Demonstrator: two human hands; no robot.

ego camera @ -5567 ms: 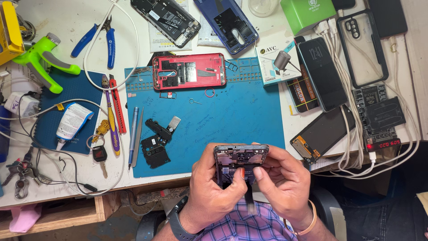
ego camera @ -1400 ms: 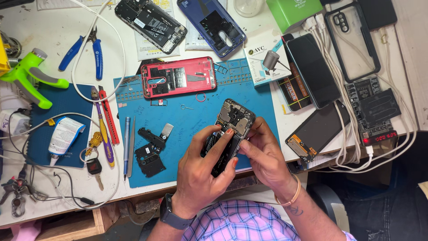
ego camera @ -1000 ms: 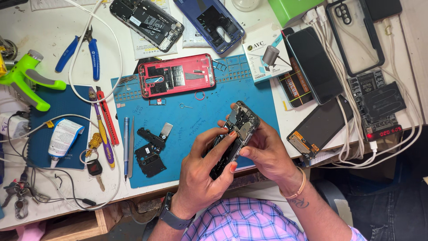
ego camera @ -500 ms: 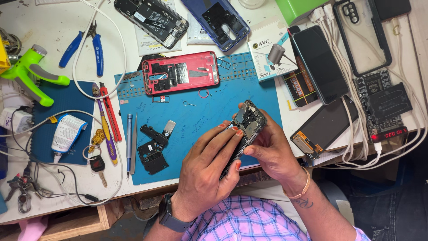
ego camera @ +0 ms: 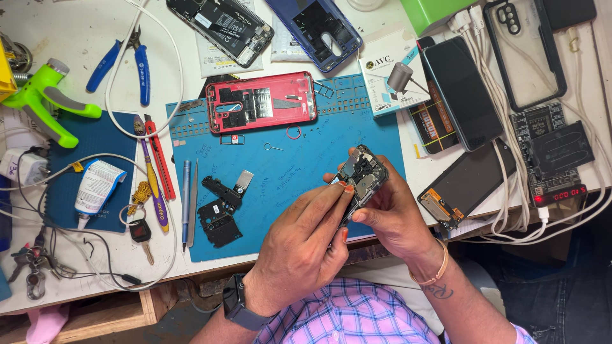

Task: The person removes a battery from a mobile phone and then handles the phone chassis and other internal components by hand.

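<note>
From the head view, the person holds an opened phone above the near right part of the blue mat. The phone has its back off, so a dark board with metal shields and small grey parts shows, and it is tilted, top end pointing up and to the right. The right hand cradles it from below and from the right, fingers curled around its far edge and thumb against its lower side, grasping it. The left hand comes in from the left, fingers closed together with their tips pressed on the phone's near left edge; the painted nails sit just at the rim, so the phone lies pinched between the two sets of fingertips. A dark watch is on the left wrist and a thin bangle on the right. On the mat, well apart from the hands, lies a red phone frame, and nearer the left hand a black bracket. A blue tool lies at the mat's left edge, and blue pliers rest on the table beyond.
</note>
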